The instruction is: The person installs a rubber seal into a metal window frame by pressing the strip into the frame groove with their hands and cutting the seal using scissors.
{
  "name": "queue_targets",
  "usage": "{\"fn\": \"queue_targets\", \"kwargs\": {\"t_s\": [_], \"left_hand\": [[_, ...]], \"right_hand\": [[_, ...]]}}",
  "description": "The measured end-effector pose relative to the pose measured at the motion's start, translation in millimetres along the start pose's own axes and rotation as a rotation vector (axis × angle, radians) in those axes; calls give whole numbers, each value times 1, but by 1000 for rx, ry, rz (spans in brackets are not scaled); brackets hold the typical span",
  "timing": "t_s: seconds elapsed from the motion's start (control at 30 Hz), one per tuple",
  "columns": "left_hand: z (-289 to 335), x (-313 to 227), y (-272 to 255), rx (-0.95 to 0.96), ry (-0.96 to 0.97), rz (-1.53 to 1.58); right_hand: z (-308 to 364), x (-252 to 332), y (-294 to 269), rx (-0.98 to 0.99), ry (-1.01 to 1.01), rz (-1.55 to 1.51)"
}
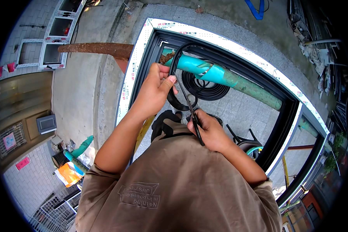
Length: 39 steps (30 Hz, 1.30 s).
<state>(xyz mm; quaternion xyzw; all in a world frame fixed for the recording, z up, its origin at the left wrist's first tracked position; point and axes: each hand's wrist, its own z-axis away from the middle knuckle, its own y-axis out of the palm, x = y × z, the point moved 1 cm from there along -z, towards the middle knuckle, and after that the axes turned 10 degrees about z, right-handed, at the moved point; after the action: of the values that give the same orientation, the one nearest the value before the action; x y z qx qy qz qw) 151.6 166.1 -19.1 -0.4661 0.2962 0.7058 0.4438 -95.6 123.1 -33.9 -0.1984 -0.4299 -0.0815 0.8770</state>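
My left hand [162, 80] pinches a black rubber strip [176, 58] between thumb and fingers, near the inner corner of a dark window frame [150, 58] faced with white printed film. The strip loops up along the frame and hangs down below the hand. In my right hand [208, 129] is a pair of scissors [190, 103], the handles within my fingers. Its long blades point up toward the strip and my left fingertips. Whether the blades touch the strip, I cannot tell. Beneath the frame a coil of black strip [214, 92] lies on the paving.
A pipe wrapped in turquoise film [220, 74] passes under the frame, and a rusty tube [94, 48] extends to the left. A black stool-like object with a green rim [248, 145] stands by my right forearm. Smaller white frames [53, 53] lean at the far left.
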Motion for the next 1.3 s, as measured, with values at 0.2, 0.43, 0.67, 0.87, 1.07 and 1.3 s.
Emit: {"fn": "queue_targets", "kwargs": {"t_s": [0.2, 0.43, 0.67, 0.87, 1.07, 1.3], "left_hand": [[1, 2, 0, 32, -17, -43], [-1, 5, 0, 34, 10, -44], [-1, 5, 0, 29, 22, -37], [-3, 8, 0, 25, 41, -46], [-1, 3, 0, 40, 8, -46], [-3, 9, -1, 46, 44, -48]], "right_hand": [[1, 6, -2, -8, -21, 92], [2, 5, -5, -11, -59, 110], [0, 1, -3, -34, -83, 120], [-3, -4, 2, -75, -101, 74], [-4, -6, 4, -114, -83, 120], [-6, -7, 7, -157, -102, 149]]}}
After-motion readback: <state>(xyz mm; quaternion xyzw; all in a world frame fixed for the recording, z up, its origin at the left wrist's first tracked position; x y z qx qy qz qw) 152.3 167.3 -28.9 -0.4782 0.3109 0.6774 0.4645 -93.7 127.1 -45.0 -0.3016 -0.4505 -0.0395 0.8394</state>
